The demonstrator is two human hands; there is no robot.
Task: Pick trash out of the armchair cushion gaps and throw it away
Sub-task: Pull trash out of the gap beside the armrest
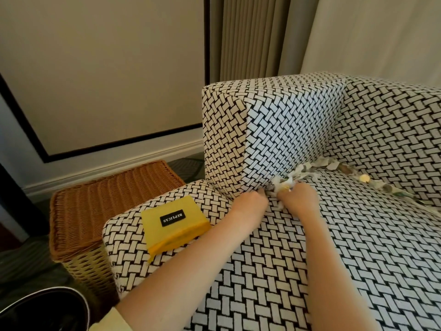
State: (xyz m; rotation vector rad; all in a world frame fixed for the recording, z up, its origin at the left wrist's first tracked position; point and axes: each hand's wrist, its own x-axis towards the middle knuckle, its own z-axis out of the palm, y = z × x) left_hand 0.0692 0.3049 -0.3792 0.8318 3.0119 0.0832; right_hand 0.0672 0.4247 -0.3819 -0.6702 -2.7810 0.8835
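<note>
On my feed, both hands were up at the middle of the frame, right at the seam of the armchair. The right hand had its fingers curled round a wad of trash, white paper scraps with bits of green and yellow in them. The wad was bunched where the seat cushion met the armrest. Firm hold there, fingers closed on the wad. The left hand sat just beside it, to its left, knuckles up and fingertips tucked down at the foot of the armrest. From this angle I could not tell whether it had hold of anything, or how far closed it was. More trash ran off toward the right of the frame, a ragged line of scraps and 1 pale round piece lying in the gap between cushion and backrest. Lower left of centre, a yellow pouch with a black label lay flat on the chair's front corner. Left of that stood a wicker basket, lid down. A pleated curtain hung at the top.
</note>
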